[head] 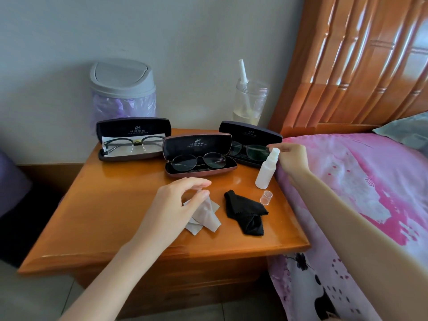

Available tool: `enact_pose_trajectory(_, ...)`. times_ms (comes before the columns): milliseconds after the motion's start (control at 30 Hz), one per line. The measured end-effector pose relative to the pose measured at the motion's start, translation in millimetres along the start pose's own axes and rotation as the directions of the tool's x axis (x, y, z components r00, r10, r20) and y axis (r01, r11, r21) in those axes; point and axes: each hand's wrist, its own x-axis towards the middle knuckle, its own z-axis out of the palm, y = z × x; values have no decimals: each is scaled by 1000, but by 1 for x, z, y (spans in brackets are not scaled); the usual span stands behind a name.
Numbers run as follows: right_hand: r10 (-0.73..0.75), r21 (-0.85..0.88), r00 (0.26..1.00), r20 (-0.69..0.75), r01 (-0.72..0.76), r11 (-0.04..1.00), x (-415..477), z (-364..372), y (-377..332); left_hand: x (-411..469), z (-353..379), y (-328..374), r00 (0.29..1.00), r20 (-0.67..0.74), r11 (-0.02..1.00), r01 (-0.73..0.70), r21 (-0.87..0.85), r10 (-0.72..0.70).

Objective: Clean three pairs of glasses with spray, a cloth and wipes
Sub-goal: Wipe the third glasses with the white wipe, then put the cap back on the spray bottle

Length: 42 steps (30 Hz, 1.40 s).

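We see three pairs of glasses lying in open cases at the back of the wooden bedside table (97, 205): the left case (130, 141), the middle case (199, 156) and the right case (251, 144). In front of them lie a grey cloth (203, 216), a black cloth (246, 213) and a clear cap (266, 197). Our right hand (291, 158) pinches the head of the uncapped spray bottle (266, 169), which leans slightly on the table. Our left hand (176, 205) hovers, fingers loosely curved, over the grey cloth; we cannot tell whether it grips it. A lidded bin (122, 89) stands behind.
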Motion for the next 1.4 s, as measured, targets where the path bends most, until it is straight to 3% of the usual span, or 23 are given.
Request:
enact_pose_trajectory(233, -62, -124, 996, -60, 54, 991, -3, 4, 13, 0, 0, -3, 1000, -3, 1000, 9, 18, -9)
enact_pose_trajectory(433, -104, 60, 985, -137, 113, 992, -13, -11, 11, 0, -1, -3, 1000, -3, 1000, 5, 3, -5)
enact_pose_trajectory(500, -154, 46, 979, -130, 161, 986, -27, -26, 8, -1, -2, -3, 1000, -1, 1000, 5, -16, -5)
enact_pose_trajectory(633, -267, -22, 964, -14, 267, 964, -79, -50, 8, 0, -2, 2, 1000, 18, 998, 1, -69, 0)
enact_pose_trajectory(767, -400, -83, 893, 206, 424, 902, -114, -56, 8, 5, 3, 12, 999, 41, 989, 3, -151, 3)
enact_pose_trajectory(1067, -413, -208, 838, 355, 502, 839, -112, -43, 20, 48, 34, 35, 996, 81, 991, -13, -137, 24)
enact_pose_trajectory(1167, -458, -194, 836, 301, 524, 829, -112, -47, 15, 64, 47, 44, 994, 111, 987, -4, -158, 22)
enact_pose_trajectory(1333, -519, 41, 854, -31, 520, 853, -92, -71, -21, 84, 74, 51, 991, 129, 979, 8, -202, 19)
enact_pose_trajectory(1400, -513, 69, 855, -73, 517, 853, -80, -74, -35, 87, 85, 51, 988, 156, 974, 33, -222, 2)
